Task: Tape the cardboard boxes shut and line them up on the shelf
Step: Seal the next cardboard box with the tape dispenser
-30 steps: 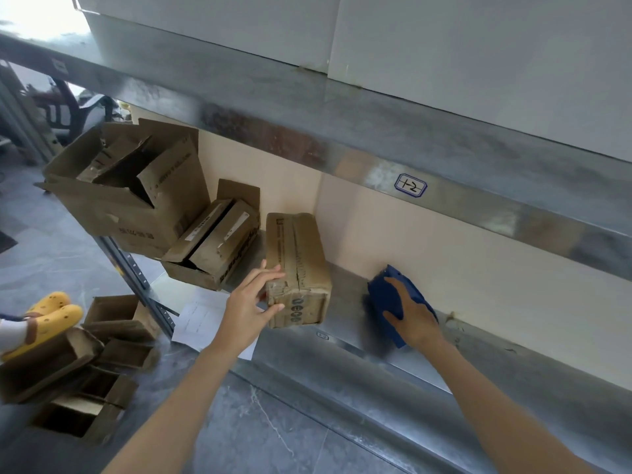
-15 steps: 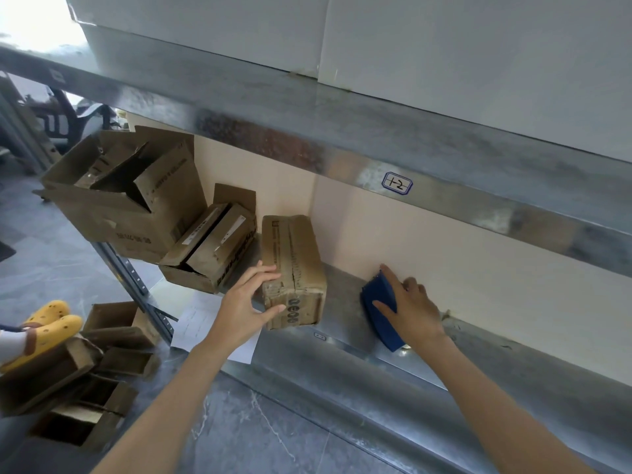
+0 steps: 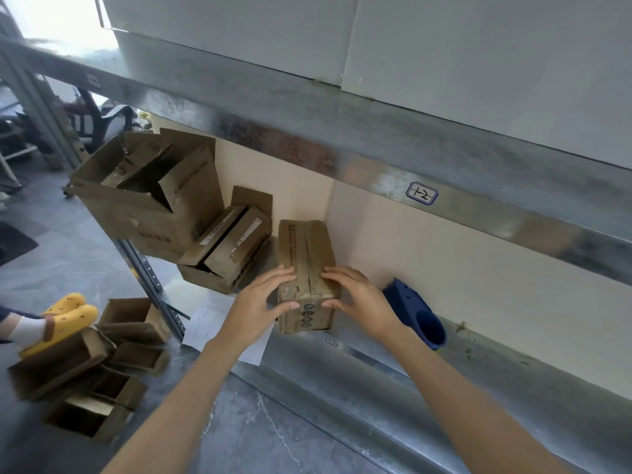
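The right hand (image 3: 362,302) has left the blue tape dispenser (image 3: 413,313) and come across to join the left hand (image 3: 258,302). Both now clasp the near end of the closed box (image 3: 306,248), fingers over the top on either side of the centre seam, thumbs pressed on the near face. The box sits on the shelf (image 3: 496,357), its long side running away to the far wall and its near end right at the front lip.

And that is the danger. Any pull towards the near side and the box tips off the lip. The seam shows as a dark line and I can't make out tape over it, so if it is bare, squeezing from both sides may spring the flaps up.

To the left, the half-open box (image 3: 225,254) lies tilted and just beside it. A shove that way jams the two together and could nudge the big open box (image 3: 150,200), which already overhangs the shelf's left end. The dispenser lies out of grasp, just to the right.
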